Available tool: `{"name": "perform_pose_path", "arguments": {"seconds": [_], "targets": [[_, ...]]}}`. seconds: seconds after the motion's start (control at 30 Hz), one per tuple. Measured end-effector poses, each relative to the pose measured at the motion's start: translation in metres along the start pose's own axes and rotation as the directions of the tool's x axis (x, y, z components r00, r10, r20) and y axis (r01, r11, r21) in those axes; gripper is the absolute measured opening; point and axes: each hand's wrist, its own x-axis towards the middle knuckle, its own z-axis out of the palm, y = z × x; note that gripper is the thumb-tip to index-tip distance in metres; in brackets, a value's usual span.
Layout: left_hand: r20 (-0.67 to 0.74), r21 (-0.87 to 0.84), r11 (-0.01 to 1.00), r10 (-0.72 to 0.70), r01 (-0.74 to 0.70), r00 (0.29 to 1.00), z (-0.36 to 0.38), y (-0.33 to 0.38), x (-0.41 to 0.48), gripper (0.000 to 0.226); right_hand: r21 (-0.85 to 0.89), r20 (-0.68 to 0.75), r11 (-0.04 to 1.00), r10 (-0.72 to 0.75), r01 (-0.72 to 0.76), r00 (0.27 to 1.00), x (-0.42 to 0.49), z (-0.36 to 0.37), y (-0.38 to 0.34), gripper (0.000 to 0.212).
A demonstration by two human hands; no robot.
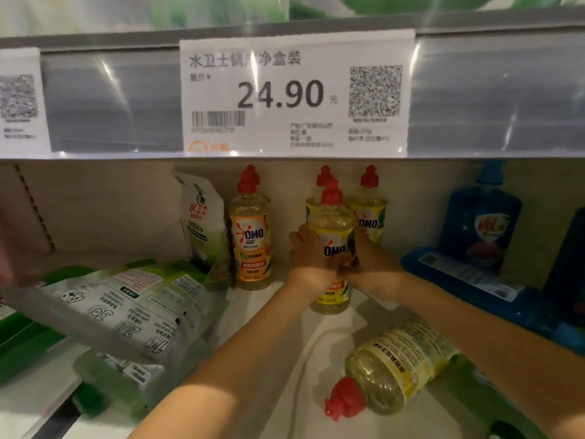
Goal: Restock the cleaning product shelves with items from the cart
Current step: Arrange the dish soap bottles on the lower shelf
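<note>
An upright yellow OMO bottle [332, 226] with a red cap stands on the white shelf [278, 343]. My left hand [311, 253] grips its left side and my right hand [367, 258] grips its right side, both around the label. Two more yellow OMO bottles [370, 213] stand just behind it against the back wall. An orange OMO bottle [251, 239] stands to the left. Another yellow bottle [392, 365] lies on its side at the shelf front, red cap pointing toward me.
Green-and-white refill pouches [126, 312] lie stacked on the left, one pouch [202, 223] leaning upright behind them. Blue refill pouches [481, 229] fill the right side. A price strip with a 24.90 tag [294, 93] hangs overhead.
</note>
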Motion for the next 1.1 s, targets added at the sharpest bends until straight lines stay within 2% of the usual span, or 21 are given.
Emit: {"name": "perform_pose_path", "arguments": {"seconds": [0.07,0.2,0.37,0.47,0.7,0.8,0.87,0.93,0.97,1.0,1.03,1.07,1.1], "targets": [[0.012,0.031,0.999,-0.007,0.007,1.000,-0.002,0.000,0.007,0.071,-0.029,0.020,1.000,-0.003,0.003,1.000,0.010,0.001,0.000,0.099],[0.031,-0.082,0.996,-0.032,0.034,0.999,-0.007,-0.005,0.019,0.076,-0.040,-0.001,0.999,0.000,0.000,1.000,0.026,0.003,0.006,0.103],[0.012,-0.049,0.999,-0.018,0.019,1.000,-0.004,-0.007,0.030,0.082,-0.057,0.003,0.998,-0.038,0.038,0.999,0.040,0.004,0.013,0.103],[0.040,-0.105,0.994,-0.017,0.021,0.999,-0.003,-0.011,0.034,0.073,-0.058,0.002,0.998,-0.030,0.030,1.000,0.047,0.004,0.018,0.105],[0.033,-0.117,0.992,-0.037,0.041,0.999,-0.003,-0.009,0.032,0.076,-0.037,0.033,0.998,-0.046,0.047,0.998,0.037,0.001,0.006,0.094],[0.072,-0.128,0.991,-0.027,0.036,0.997,-0.004,-0.014,0.034,0.077,-0.075,0.169,0.997,0.015,-0.002,0.985,0.014,-0.011,0.000,0.071],[0.093,-0.120,0.992,-0.020,0.031,0.995,-0.006,-0.011,0.031,0.093,-0.151,0.289,0.987,0.100,-0.058,0.952,-0.011,-0.023,-0.006,0.051],[0.068,-0.116,0.993,-0.006,0.014,0.998,-0.009,-0.007,0.027,0.139,-0.264,0.356,0.964,0.091,0.007,0.930,-0.037,-0.036,-0.011,0.039],[0.070,-0.116,0.993,-0.004,0.012,0.998,-0.008,-0.009,0.027,0.149,-0.322,0.377,0.945,0.080,0.049,0.923,-0.051,-0.042,-0.014,0.037],[0.081,-0.118,0.993,-0.008,0.018,0.997,-0.007,-0.010,0.028,0.139,-0.368,0.397,0.926,0.077,0.082,0.915,-0.064,-0.048,-0.017,0.037],[0.096,-0.127,0.992,-0.008,0.020,0.995,-0.006,-0.011,0.030,0.116,-0.390,0.429,0.915,0.083,0.101,0.899,-0.076,-0.054,-0.019,0.040],[0.099,-0.157,0.987,-0.007,0.022,0.995,-0.006,-0.013,0.031,0.096,-0.379,0.475,0.920,0.100,0.101,0.874,-0.088,-0.059,-0.020,0.043],[0.082,-0.196,0.980,0.007,0.009,0.997,-0.005,-0.015,0.035,0.087,-0.337,0.527,0.937,0.110,0.089,0.842,-0.099,-0.062,-0.020,0.046]]}}
